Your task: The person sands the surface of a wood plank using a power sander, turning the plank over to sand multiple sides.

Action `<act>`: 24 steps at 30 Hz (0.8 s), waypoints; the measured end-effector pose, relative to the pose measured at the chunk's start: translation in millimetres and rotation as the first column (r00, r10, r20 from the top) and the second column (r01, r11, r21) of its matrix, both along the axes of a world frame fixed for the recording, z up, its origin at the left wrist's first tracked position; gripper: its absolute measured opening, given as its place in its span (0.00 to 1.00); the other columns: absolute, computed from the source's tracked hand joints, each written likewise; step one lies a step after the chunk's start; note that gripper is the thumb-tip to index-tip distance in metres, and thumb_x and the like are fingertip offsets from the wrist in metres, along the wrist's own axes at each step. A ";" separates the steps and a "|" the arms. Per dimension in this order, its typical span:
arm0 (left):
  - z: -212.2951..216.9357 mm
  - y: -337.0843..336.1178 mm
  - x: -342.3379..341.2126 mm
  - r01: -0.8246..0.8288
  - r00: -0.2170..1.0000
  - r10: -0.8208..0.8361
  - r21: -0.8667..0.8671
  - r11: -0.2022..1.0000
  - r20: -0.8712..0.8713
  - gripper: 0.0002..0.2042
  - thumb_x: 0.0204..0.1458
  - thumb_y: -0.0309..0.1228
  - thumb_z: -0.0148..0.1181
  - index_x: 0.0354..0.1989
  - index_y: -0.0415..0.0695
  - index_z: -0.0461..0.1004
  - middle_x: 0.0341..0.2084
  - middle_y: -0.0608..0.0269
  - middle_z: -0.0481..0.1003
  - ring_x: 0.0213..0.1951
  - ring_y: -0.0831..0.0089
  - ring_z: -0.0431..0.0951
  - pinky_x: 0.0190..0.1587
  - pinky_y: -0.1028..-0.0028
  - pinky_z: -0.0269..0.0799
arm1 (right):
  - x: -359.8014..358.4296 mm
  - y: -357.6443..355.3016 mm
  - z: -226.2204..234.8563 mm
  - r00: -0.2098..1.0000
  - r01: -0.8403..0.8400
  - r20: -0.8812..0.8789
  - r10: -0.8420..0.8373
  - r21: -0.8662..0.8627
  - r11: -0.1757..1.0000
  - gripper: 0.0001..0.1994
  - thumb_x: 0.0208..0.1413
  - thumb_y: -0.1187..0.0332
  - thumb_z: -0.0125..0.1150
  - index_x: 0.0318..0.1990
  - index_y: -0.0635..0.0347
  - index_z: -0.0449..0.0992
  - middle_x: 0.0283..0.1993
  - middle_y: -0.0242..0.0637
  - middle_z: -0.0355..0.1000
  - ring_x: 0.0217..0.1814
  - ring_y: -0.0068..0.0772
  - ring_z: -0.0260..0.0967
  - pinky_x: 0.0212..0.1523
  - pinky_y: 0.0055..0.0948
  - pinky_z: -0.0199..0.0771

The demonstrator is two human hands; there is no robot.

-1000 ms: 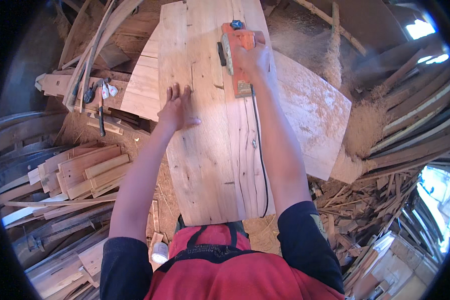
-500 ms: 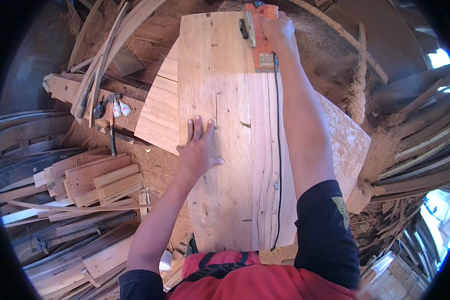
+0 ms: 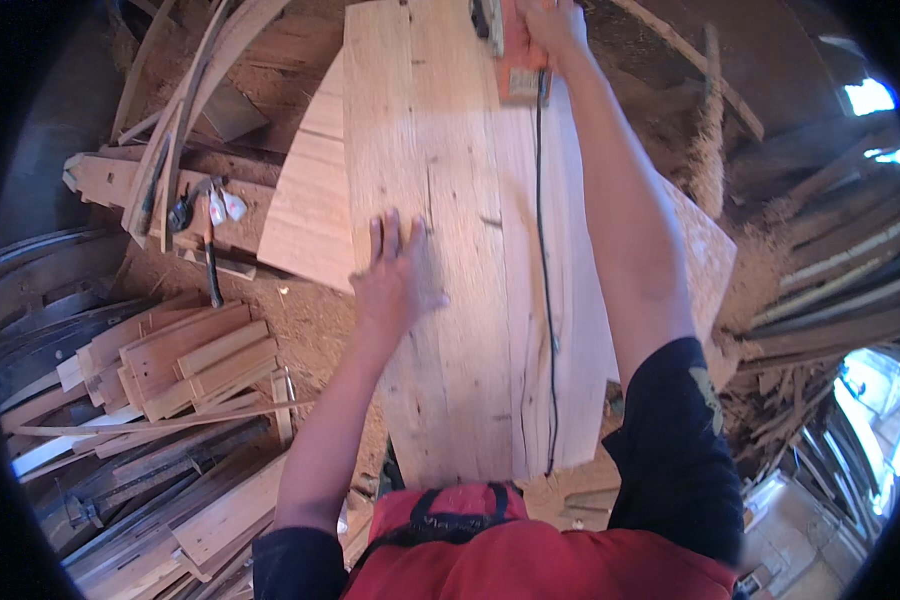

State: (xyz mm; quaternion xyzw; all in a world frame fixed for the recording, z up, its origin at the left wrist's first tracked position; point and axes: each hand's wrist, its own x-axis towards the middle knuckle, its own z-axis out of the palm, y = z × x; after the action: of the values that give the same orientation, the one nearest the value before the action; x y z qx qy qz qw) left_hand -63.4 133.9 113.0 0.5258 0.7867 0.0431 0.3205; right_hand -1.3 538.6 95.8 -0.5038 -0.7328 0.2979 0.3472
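Note:
A wide pale wooden panel [image 3: 455,385] made of joined boards stretches away in front of me, with knots and dark cracks along its grain. My left hand [image 3: 388,285] lies on its left half, fingers spread and palm down. At the far right end, my right hand [image 3: 555,35] grips an orange corded power tool [image 3: 522,60] resting on the panel; its far part is cut off by the picture's top edge. From the tool a black cord [image 3: 542,220] runs back over the panel toward me.
Under the panel, another wooden board [image 3: 305,205] sticks out at both sides. A hammer [image 3: 210,255] and two small white-and-red packets [image 3: 225,205] lie to the left. Stacked short boards [image 3: 185,355] are nearer left; curved timber strips [image 3: 840,270] are piled at right.
The whole scene has shifted upward in the view, so the tool now reaches the top edge. The cord hangs a little differently. My left hand stays flat on the panel.

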 end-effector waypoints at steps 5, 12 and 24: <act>-28.9 -42.2 -17.6 -0.057 0.996 0.033 0.308 0.950 0.082 0.50 0.41 0.40 0.77 0.74 0.49 0.53 0.73 0.40 0.49 0.74 0.43 0.48 0.67 0.53 0.64 | 146.9 -256.1 29.2 0.989 -0.018 0.138 0.054 -0.254 0.967 0.26 0.51 0.58 0.69 0.54 0.64 0.75 0.36 0.46 0.80 0.36 0.35 0.78 0.32 0.37 0.78; -65.2 -266.6 73.1 -0.657 0.734 0.538 0.229 0.719 0.414 0.41 0.56 0.44 0.67 0.70 0.33 0.54 0.64 0.46 0.65 0.64 0.59 0.66 0.66 0.63 0.62 | 352.7 -622.9 85.4 0.993 0.090 0.112 -0.039 -0.501 0.861 0.17 0.43 0.68 0.67 0.41 0.68 0.79 0.30 0.47 0.79 0.34 0.35 0.79 0.37 0.37 0.77; -61.6 -346.1 151.6 -0.756 0.194 0.641 -0.303 0.580 0.743 0.24 0.65 0.46 0.57 0.57 0.37 0.70 0.46 0.60 0.77 0.46 0.75 0.74 0.51 0.72 0.71 | 414.4 -785.4 69.9 0.974 0.214 0.053 -0.222 -0.546 0.810 0.09 0.43 0.70 0.67 0.32 0.63 0.76 0.22 0.41 0.73 0.24 0.30 0.74 0.28 0.34 0.73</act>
State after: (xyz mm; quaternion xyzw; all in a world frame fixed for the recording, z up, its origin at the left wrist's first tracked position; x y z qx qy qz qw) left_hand 88.2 -212.2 51.5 0.0496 0.6991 0.4630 0.5426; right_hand 413.2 -246.8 165.7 -0.6605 -0.5518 0.4567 0.2252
